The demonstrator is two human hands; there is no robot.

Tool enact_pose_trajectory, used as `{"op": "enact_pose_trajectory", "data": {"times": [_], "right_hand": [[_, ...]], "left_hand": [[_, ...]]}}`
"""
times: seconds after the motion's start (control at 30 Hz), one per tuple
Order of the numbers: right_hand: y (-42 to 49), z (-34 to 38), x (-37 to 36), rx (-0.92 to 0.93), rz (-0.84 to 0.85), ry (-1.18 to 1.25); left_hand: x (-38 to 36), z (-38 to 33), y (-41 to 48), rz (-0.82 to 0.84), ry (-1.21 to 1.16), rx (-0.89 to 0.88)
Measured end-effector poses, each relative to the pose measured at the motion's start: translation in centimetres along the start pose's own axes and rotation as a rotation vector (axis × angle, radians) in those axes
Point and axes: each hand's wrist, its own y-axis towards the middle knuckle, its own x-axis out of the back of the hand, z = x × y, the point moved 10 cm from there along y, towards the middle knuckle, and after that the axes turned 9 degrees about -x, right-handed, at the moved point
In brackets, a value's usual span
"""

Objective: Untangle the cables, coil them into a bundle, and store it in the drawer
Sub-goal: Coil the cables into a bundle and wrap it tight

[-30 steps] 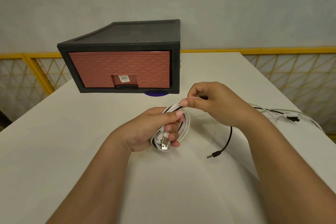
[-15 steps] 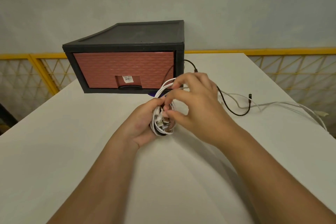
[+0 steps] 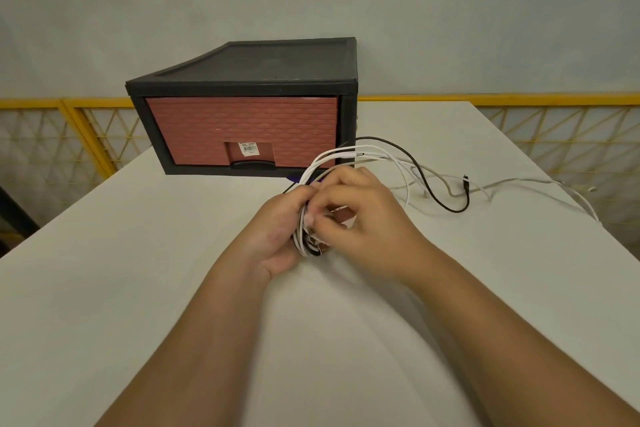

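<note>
Head camera looks down over a white table (image 3: 138, 288), and both hands meet near its middle. The left hand (image 3: 277, 229) is wrapped around a coil of white and black cables (image 3: 304, 243), fingers curled tight on the loops. The right hand (image 3: 363, 222) comes in from the right, its fingertips (image 3: 320, 215) pinched on strands at the top of that coil, touching the left hand's fingers. From the coil, white loops (image 3: 346, 152) arch up and to the right, and a black cable (image 3: 446, 206) sweeps out with them and lies loose on the table, its plug end (image 3: 465, 180) sticking up. More pale cable (image 3: 540, 182) trails off toward the right edge. Just beyond the hands, on the far side, sits a black drawer unit (image 3: 277, 62) with its brick-red drawer (image 3: 242, 128) pushed closed. A yellow railing (image 3: 554, 125) runs behind the table.
</note>
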Motion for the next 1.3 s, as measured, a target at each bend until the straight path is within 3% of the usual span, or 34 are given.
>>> {"op": "enact_pose_trajectory", "data": {"times": [0.07,0.23,0.47,0.57,0.7,0.83,1.03,1.17,1.3], "right_hand": [[0.4,-1.1,1.5,-0.068,-0.059,0.105],[0.7,-2.8,4.4,-0.135,-0.160,-0.052],[0.6,-3.3,6.1,-0.261,-0.254,0.272],[0.6,-4.0,5.7,-0.309,-0.206,0.174],[0.7,-3.3,5.6,-0.208,-0.214,-0.033],[0.7,-2.6,5.6,-0.168,-0.178,-0.016],[0.7,-2.3,7.1,-0.226,-0.186,0.010],[0.6,-4.6,7.1,-0.361,-0.027,-0.053],[0.5,-4.0,6.7,-0.340,0.023,-0.211]], "left_hand": [[0.0,-0.1,0.0,0.005,-0.005,0.006],[0.3,0.0,-0.4,-0.006,0.045,0.041],[-0.6,0.1,-1.1,0.050,0.125,0.063],[-0.9,0.1,-1.2,0.064,0.134,0.072],[-1.1,0.3,-1.3,0.088,0.172,0.079],[-1.0,0.5,-1.4,0.108,0.223,0.099],[-2.8,0.8,-2.5,0.310,0.321,0.128],[-3.8,1.2,-3.6,0.462,0.360,0.167],[-4.9,1.7,-4.7,0.583,0.438,0.197]]}}
